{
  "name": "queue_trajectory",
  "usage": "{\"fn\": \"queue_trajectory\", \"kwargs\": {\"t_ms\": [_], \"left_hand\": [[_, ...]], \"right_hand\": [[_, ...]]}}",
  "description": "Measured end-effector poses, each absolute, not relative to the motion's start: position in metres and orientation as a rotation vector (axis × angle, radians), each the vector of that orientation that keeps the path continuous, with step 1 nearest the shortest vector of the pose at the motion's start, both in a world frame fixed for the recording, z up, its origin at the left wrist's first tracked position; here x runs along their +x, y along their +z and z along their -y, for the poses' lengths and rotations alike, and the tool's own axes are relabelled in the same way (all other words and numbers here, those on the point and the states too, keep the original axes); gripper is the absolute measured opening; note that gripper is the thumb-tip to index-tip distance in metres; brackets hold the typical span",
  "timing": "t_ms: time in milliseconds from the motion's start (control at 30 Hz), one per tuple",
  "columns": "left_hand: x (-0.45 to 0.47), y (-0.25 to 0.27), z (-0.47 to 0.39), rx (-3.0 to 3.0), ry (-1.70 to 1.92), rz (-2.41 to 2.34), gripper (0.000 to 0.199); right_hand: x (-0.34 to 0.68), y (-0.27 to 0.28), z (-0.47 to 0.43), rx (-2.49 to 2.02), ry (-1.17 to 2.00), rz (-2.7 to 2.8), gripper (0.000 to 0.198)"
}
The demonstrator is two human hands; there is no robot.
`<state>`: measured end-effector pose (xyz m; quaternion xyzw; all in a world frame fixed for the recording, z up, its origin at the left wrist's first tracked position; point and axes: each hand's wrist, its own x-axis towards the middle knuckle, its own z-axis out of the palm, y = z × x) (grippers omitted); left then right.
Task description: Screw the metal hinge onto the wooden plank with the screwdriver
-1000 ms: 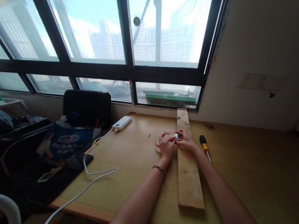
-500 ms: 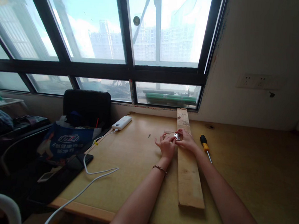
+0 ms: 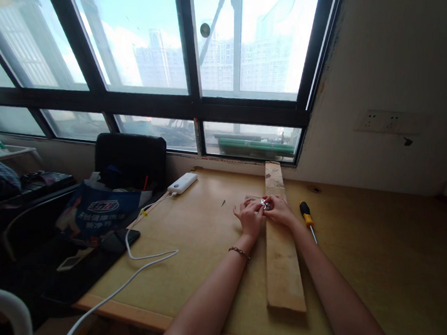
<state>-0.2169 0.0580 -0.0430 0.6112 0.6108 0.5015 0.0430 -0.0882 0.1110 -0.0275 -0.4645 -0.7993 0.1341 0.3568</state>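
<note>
A long wooden plank [image 3: 282,262] lies lengthwise on the yellow table [image 3: 377,256], running away from me toward the window. My left hand [image 3: 248,217] and my right hand [image 3: 279,211] meet at its left edge, far along it. Both pinch a small silver metal piece [image 3: 265,204], which looks like a hinge, resting on the plank. A short wooden piece [image 3: 251,197] peeks out just beyond my left fingers. A bracelet circles my left wrist.
A screwdriver [image 3: 307,221] with a black and yellow handle lies right of the plank. A small screw [image 3: 222,203] sits left of my hands. A white power bank [image 3: 182,182] with a white cable [image 3: 138,264], a phone [image 3: 126,239], a blue bag [image 3: 96,213] and a black chair [image 3: 129,158] are at the left.
Both hands stay at the metal piece; the fingers shift slightly and draw closer over it. The plank and the screwdriver have not moved.
</note>
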Motion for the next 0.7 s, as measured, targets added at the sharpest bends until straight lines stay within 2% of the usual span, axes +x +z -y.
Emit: {"fn": "queue_trajectory", "kwargs": {"t_ms": [700], "left_hand": [[-0.2159, -0.0429, -0.0582, 1.845, 1.523, -1.835, 0.014]], "right_hand": [[-0.0884, -0.0274, -0.1097, -1.197, 0.339, 2.079, 0.019]]}}
